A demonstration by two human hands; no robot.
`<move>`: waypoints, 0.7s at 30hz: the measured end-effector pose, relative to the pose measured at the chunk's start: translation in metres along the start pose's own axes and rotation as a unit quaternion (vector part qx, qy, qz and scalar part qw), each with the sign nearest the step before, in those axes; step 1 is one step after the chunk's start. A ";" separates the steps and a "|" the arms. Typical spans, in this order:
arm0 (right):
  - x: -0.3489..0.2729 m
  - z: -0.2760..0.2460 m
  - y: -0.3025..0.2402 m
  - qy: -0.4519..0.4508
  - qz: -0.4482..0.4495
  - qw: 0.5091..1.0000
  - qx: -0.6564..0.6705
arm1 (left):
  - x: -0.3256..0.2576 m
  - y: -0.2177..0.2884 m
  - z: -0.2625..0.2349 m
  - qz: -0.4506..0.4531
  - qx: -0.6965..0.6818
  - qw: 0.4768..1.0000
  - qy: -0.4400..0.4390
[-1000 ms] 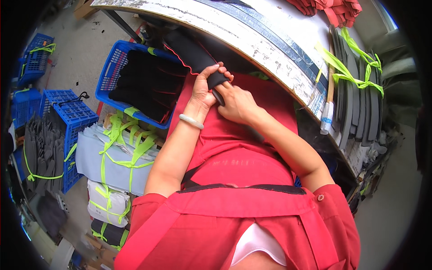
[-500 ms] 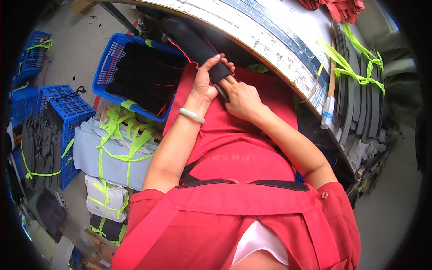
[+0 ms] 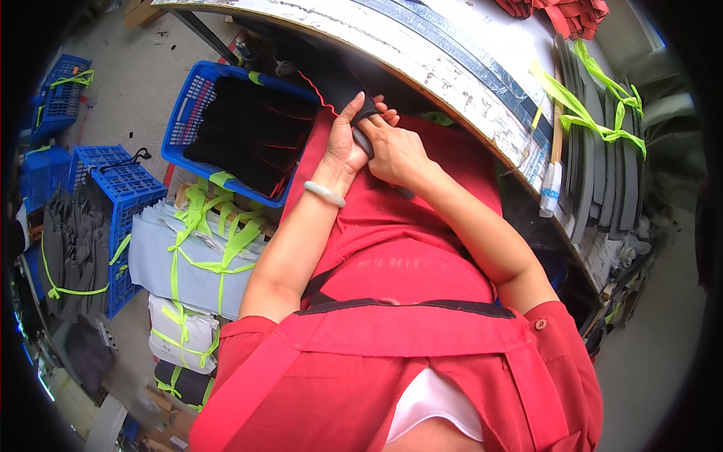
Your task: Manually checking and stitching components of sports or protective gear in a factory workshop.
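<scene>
Over my lap, just below the table's edge, my left hand [image 3: 348, 143] is closed around the end of a black fabric piece with red edging [image 3: 331, 79]. Much of that piece lies in shadow under the tabletop. My right hand [image 3: 397, 156] presses against the left one, its fingers at the fabric's end and closed on a dark grey strip [image 3: 363, 142]. Part of the strip shows between my hands, and a tip appears below the right palm. How far it reaches into the fabric is hidden.
A blue basket [image 3: 170, 139] beside my left arm holds black, red-edged pieces. A worn white worktable [image 3: 452, 83] spans the upper right, with bundled grey strips [image 3: 602, 151] on it. Tied light-grey sheets [image 3: 158, 252] and another blue crate [image 3: 124, 226] stand at left.
The black fabric has sunk farther under the table and bent. My right hand has closed in on the left, covering more of the grey strip. The view has shifted slightly.
</scene>
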State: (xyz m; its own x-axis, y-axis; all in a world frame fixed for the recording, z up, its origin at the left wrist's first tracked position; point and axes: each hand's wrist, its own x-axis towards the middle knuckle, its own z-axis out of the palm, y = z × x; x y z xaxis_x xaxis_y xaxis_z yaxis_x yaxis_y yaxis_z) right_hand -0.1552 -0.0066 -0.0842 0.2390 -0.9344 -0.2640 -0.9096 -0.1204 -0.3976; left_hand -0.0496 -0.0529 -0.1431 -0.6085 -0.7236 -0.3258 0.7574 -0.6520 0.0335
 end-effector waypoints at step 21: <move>-0.002 0.000 -0.005 -0.006 -0.003 1.000 0.002 | -0.002 0.002 -0.002 -0.006 -0.007 1.000 0.004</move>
State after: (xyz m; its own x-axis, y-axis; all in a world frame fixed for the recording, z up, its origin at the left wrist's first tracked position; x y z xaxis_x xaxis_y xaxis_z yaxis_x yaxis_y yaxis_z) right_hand -0.1509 -0.0042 -0.0816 0.2486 -0.9293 -0.2730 -0.9066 -0.1239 -0.4035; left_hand -0.0464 -0.0519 -0.1439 -0.6160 -0.7133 -0.3342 0.7530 -0.6578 0.0160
